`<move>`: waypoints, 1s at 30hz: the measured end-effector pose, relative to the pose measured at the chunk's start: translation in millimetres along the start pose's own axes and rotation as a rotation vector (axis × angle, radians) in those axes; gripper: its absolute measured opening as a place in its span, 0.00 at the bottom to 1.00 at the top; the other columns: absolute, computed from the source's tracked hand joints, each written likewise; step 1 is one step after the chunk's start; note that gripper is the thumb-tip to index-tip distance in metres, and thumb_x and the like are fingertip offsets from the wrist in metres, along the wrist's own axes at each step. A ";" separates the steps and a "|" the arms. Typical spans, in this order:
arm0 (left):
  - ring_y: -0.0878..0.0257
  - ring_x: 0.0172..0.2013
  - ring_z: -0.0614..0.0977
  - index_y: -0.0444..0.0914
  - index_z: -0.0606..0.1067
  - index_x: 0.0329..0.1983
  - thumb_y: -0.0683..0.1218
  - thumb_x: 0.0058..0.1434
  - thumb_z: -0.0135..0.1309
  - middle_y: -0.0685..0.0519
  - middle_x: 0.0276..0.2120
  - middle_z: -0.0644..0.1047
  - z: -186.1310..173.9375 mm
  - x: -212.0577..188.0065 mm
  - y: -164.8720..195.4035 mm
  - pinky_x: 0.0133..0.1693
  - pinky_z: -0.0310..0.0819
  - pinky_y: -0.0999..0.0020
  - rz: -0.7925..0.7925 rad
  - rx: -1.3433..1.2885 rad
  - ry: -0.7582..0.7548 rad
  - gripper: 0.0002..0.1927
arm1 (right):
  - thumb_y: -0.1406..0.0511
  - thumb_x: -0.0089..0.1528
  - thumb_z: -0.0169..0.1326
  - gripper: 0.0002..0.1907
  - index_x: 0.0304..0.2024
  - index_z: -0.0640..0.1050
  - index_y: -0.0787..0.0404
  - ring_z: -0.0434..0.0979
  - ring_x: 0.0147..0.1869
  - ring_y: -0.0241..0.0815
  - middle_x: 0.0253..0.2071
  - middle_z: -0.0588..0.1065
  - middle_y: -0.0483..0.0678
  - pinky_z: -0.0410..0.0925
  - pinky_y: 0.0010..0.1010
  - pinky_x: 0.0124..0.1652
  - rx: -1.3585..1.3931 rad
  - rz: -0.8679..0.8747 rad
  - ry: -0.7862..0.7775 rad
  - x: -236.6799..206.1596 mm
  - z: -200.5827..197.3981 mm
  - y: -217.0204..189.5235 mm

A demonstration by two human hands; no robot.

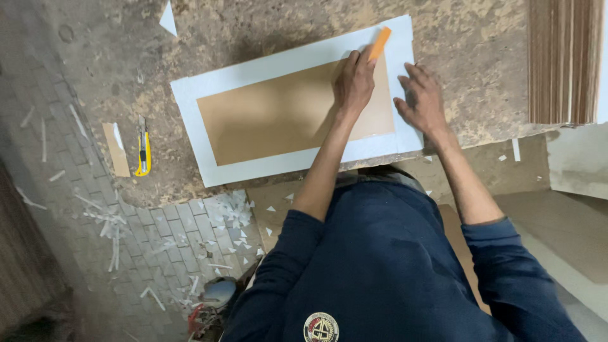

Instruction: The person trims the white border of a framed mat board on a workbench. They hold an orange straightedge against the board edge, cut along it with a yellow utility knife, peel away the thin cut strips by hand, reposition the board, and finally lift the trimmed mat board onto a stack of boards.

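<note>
the rough, mottled brown worktop (266, 25) is looking like worn chipboard, matt and pitted. the flat brown cardboard panel (278, 111) is showing a smooth, dull face, and the white paper sheet (253, 66) under it is lying matt and uncreased. the left hand (354, 82) is gripping a smooth orange plastic scraper (380, 42). the yellow plastic utility knife (144, 149) is gleaming slightly, its metal blade catching light.

Orange scraper (380, 43) — white sheet (278, 63), brown board (278, 114) — yellow knife (144, 153), mottled tan bench (266, 19).
</note>
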State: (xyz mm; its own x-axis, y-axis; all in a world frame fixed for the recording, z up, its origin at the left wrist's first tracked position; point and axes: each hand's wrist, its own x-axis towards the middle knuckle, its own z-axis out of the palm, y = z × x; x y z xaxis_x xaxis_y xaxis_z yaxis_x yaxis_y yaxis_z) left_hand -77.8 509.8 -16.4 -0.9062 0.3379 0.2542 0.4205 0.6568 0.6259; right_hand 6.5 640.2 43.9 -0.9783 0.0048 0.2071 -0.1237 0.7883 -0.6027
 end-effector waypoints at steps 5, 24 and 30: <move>0.55 0.42 0.77 0.48 0.79 0.51 0.41 0.63 0.52 0.56 0.38 0.73 22.2 25.1 21.8 0.44 0.71 0.54 0.258 0.108 -0.129 0.15 | 0.66 0.61 0.65 0.25 0.61 0.78 0.64 0.60 0.78 0.66 0.74 0.64 0.62 0.60 0.51 0.71 0.110 0.057 0.028 -23.8 -14.1 27.6; 0.50 0.42 0.79 0.49 0.78 0.58 0.41 0.64 0.49 0.50 0.40 0.76 37.0 -67.4 36.4 0.42 0.73 0.52 0.336 0.067 -0.295 0.20 | 0.65 0.59 0.68 0.25 0.58 0.80 0.59 0.64 0.73 0.64 0.67 0.67 0.62 0.62 0.52 0.68 -0.008 0.115 0.094 -154.7 -11.7 21.1; 0.52 0.46 0.80 0.49 0.77 0.57 0.41 0.61 0.49 0.53 0.40 0.77 25.0 -134.6 37.9 0.47 0.73 0.49 0.378 0.090 -0.391 0.21 | 0.64 0.61 0.66 0.25 0.60 0.77 0.58 0.63 0.74 0.65 0.68 0.64 0.65 0.65 0.47 0.65 0.167 0.151 0.105 -166.4 -5.1 14.5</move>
State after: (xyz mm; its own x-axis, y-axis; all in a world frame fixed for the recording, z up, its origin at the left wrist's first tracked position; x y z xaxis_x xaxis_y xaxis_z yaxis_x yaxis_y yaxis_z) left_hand 61.2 506.0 -45.3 -0.6142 0.7756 0.1460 0.7314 0.4898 0.4745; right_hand 168.3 654.0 4.6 -0.9662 0.1859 0.1785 -0.0113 0.6614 -0.7500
